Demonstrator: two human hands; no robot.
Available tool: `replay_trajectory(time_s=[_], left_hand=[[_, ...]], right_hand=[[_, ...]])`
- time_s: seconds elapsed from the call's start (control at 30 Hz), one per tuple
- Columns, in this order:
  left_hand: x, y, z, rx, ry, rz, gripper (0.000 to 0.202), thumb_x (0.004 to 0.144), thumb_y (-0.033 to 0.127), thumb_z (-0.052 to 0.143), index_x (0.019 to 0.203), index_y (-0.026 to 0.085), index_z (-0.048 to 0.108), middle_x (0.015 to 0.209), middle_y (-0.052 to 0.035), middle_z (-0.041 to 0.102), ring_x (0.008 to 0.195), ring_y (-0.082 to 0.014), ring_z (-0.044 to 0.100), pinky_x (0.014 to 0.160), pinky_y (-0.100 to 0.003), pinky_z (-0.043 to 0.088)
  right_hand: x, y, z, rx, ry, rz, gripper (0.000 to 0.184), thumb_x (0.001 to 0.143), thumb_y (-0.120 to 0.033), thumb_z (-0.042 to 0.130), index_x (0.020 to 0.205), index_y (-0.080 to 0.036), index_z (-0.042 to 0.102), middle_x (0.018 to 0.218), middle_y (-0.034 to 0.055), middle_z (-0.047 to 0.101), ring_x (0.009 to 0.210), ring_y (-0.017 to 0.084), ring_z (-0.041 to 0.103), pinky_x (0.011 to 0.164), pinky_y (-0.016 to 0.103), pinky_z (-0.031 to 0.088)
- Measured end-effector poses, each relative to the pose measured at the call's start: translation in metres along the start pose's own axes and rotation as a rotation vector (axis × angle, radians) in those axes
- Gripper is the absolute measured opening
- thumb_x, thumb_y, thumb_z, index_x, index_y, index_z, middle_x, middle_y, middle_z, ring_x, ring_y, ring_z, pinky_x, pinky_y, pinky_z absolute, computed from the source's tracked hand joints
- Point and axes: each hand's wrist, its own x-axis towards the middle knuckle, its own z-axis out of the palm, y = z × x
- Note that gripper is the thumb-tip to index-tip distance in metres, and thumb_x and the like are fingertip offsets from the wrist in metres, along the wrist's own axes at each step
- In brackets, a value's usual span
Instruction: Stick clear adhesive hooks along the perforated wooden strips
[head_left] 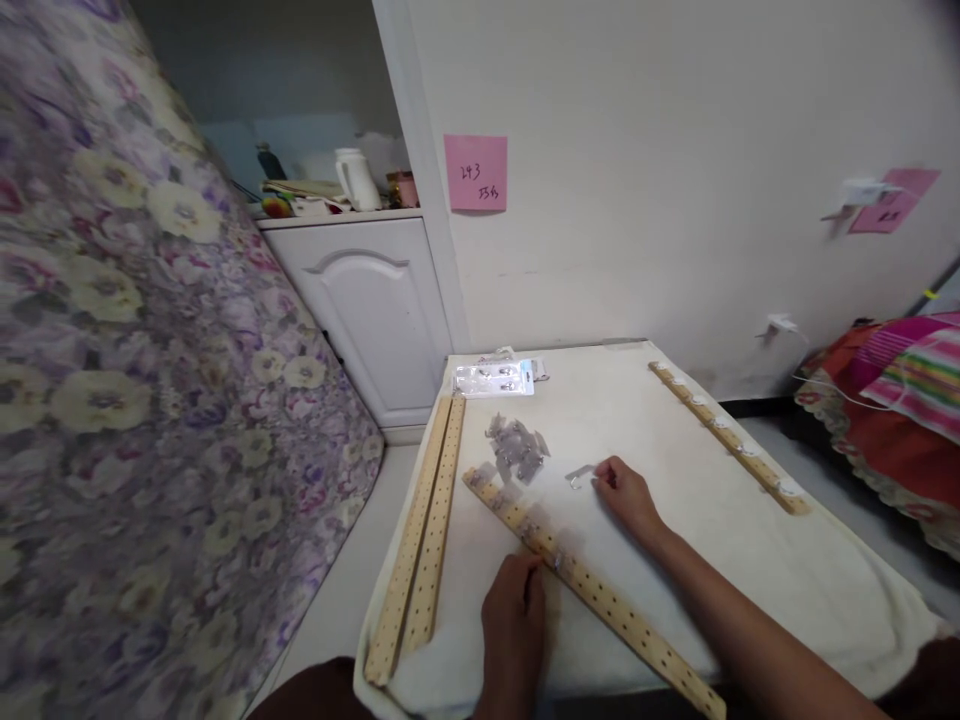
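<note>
A long wooden strip with rows of holes (611,603) lies at a slant on the white-covered table, with several clear hooks (529,527) along its far half. My left hand (514,608) is closed at the strip's near side, its fingertips on the edge by the last of these hooks. Right of the strip, my right hand (624,490) pinches the end of a clear adhesive hook (579,474), a see-through plate with a small metal hook. Between the hands and the far edge sits a loose pile of similar clear hooks (516,448).
Two more holed wooden strips (435,520) lie along the left edge. A strip with white discs (724,430) lies along the right. Clear packaging (491,378) rests at the far left corner. A floral curtain (150,400) hangs left; a wall (637,200) stands behind the table.
</note>
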Motion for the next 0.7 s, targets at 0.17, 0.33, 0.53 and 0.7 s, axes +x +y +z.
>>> replay_trajectory(time_s=[0.17, 0.33, 0.53, 0.7], left_hand=[[0.001, -0.001, 0.001, 0.008, -0.011, 0.011, 0.019, 0.087, 0.027, 0.044, 0.088, 0.022, 0.063, 0.083, -0.0018, 0.064, 0.081, -0.0166, 0.061, 0.073, -0.026, 0.046], [0.002, -0.001, 0.002, -0.014, 0.020, 0.012, 0.019, 0.087, 0.027, 0.045, 0.089, 0.021, 0.063, 0.086, -0.0019, 0.065, 0.082, -0.0168, 0.061, 0.073, -0.026, 0.046], [0.000, 0.004, 0.003, -0.028, 0.046, -0.008, 0.019, 0.087, 0.029, 0.045, 0.087, 0.021, 0.063, 0.083, -0.0013, 0.064, 0.079, -0.0164, 0.059, 0.071, -0.025, 0.044], [0.001, 0.007, 0.005, -0.021, 0.062, -0.007, 0.019, 0.087, 0.030, 0.046, 0.086, 0.021, 0.063, 0.080, -0.0004, 0.063, 0.076, -0.0157, 0.058, 0.068, -0.025, 0.043]], right_hand=[[0.009, 0.004, -0.002, 0.025, -0.048, -0.050, 0.035, 0.071, -0.026, 0.050, 0.104, -0.019, 0.057, 0.068, -0.0020, 0.058, 0.062, 0.016, 0.055, 0.062, 0.027, 0.042], [0.019, -0.001, -0.011, 0.040, -0.080, -0.097, 0.019, 0.073, -0.028, 0.046, 0.073, -0.019, 0.063, 0.073, 0.0026, 0.060, 0.070, 0.018, 0.055, 0.067, 0.029, 0.042], [-0.003, -0.003, -0.035, 0.171, -0.216, -0.032, 0.014, 0.074, -0.030, 0.044, 0.069, -0.020, 0.052, 0.064, 0.0001, 0.061, 0.054, 0.014, 0.058, 0.051, 0.025, 0.042], [-0.032, -0.003, -0.057, 0.524, -0.453, 0.200, 0.010, 0.069, -0.029, 0.049, 0.069, -0.020, 0.044, 0.064, -0.0004, 0.066, 0.043, 0.012, 0.057, 0.038, 0.021, 0.039]])
